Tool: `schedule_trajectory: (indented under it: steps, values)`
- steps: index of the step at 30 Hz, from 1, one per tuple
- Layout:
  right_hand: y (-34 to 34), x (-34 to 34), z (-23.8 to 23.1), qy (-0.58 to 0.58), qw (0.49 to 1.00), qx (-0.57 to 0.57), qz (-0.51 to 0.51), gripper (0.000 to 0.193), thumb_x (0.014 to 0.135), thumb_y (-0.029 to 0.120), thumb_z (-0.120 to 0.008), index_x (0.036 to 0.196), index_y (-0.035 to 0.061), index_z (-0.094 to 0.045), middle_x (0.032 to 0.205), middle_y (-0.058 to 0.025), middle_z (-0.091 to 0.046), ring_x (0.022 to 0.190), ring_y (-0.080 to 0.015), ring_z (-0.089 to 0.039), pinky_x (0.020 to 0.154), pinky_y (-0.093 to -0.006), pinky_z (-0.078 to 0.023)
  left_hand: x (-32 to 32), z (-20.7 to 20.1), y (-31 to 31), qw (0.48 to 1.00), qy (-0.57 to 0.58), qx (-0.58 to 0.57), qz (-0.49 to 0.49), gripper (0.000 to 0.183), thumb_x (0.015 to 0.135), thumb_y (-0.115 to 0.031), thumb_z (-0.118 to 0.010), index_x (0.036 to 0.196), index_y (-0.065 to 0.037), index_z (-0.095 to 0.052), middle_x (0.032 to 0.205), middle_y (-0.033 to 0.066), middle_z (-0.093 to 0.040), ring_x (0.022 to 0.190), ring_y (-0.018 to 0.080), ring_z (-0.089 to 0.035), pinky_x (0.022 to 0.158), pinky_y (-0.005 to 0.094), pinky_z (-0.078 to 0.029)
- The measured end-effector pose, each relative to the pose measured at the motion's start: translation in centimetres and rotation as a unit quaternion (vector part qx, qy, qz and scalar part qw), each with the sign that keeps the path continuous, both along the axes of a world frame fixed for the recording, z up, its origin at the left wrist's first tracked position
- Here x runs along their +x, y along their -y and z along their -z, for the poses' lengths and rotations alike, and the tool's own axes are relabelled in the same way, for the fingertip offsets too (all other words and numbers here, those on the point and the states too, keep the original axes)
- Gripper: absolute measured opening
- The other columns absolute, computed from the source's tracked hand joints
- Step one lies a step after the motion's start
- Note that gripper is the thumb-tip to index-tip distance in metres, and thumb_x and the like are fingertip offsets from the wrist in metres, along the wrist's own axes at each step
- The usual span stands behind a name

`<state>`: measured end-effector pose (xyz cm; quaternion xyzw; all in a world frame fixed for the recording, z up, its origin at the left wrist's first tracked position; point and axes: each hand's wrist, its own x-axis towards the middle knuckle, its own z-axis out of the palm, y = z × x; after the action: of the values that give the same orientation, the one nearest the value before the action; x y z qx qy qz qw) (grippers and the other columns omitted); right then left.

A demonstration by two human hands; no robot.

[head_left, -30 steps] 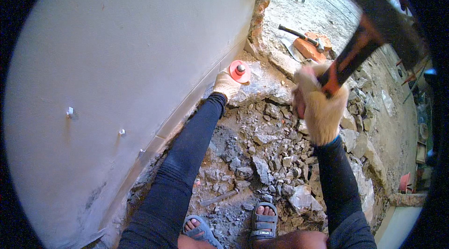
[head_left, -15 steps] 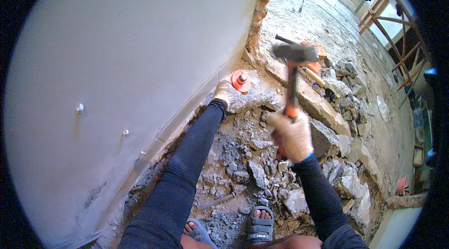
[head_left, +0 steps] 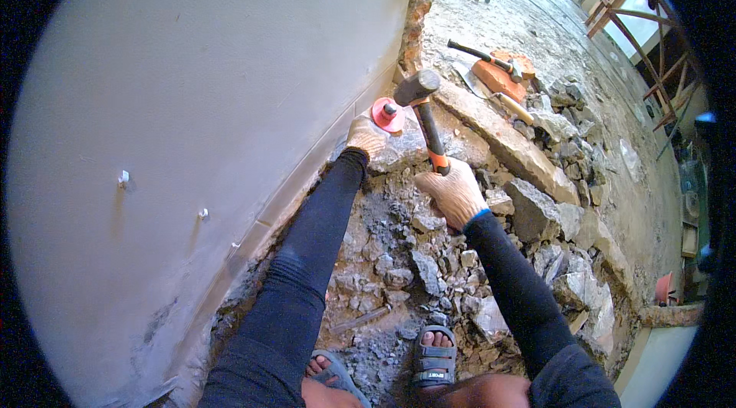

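Observation:
My left hand (head_left: 366,137), in a pale knit glove, is closed round a chisel (head_left: 389,112) beneath its round pinkish-red hand guard. The chisel's dark struck end points up; its lower end is hidden by the guard and the hand. It stands on the broken concrete ledge close to the wall's foot. Gloved as well, my right hand (head_left: 458,192) grips a club hammer (head_left: 429,130) by its black and orange handle. The hammer's dark head is just to the right of the chisel's top, with a small gap seeming to remain.
A smooth grey wall (head_left: 215,86) borders the left side, ending in a rough brick edge. Beyond the ledge, another hammer (head_left: 483,55) lies across orange bricks (head_left: 497,80), beside a trowel (head_left: 515,109). Rubble (head_left: 537,212) covers the ground; a wooden frame (head_left: 640,32) stands far right.
The club hammer has swung left and down toward the chisel, my right hand moving left with it. My left hand still holds the chisel near the wall; the view has shifted slightly.

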<state>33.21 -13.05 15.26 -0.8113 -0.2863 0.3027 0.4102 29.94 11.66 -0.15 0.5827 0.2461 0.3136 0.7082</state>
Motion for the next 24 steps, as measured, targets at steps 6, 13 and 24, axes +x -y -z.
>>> schedule_trajectory:
  steps: [6,13,24]
  values:
    - [1.3,-1.0,-8.0,0.005,0.971,0.23,0.06,0.02,0.089,0.018,-0.08,0.084,0.0089,-0.063,0.067,0.0043,-0.059,0.053,-0.007,-0.054,0.048,-0.0258,-0.043,0.1,0.1,-0.7,0.966,-0.158,0.203,-0.035,0.081,0.065,-0.023,-0.103,0.134,-0.004,-0.066,0.127,0.0054,-0.075,0.115,0.0165,-0.07,0.105,0.034,-0.056]
    - [-2.0,2.6,-22.5,0.201,0.796,0.571,0.021,0.019,0.102,0.021,-0.066,0.095,0.0045,-0.071,0.069,-0.0017,-0.061,0.056,-0.0122,-0.06,0.056,-0.0278,-0.05,-0.2,0.0,-0.6,0.971,-0.147,0.181,-0.055,0.078,0.065,-0.026,-0.103,0.133,-0.008,-0.068,0.125,0.0069,-0.076,0.115,0.017,-0.071,0.103,0.035,-0.056]
    - [1.0,2.7,-3.1,-0.017,0.997,0.063,-0.032,0.023,0.086,0.021,-0.081,0.086,0.0066,-0.062,0.069,0.0027,-0.059,0.057,-0.0078,-0.054,0.052,-0.028,-0.045,-0.2,0.6,-0.3,0.963,-0.2,0.171,-0.053,0.073,0.071,-0.026,-0.1,0.134,-0.008,-0.069,0.122,0.0039,-0.077,0.111,0.016,-0.072,0.1,0.0341,-0.057]
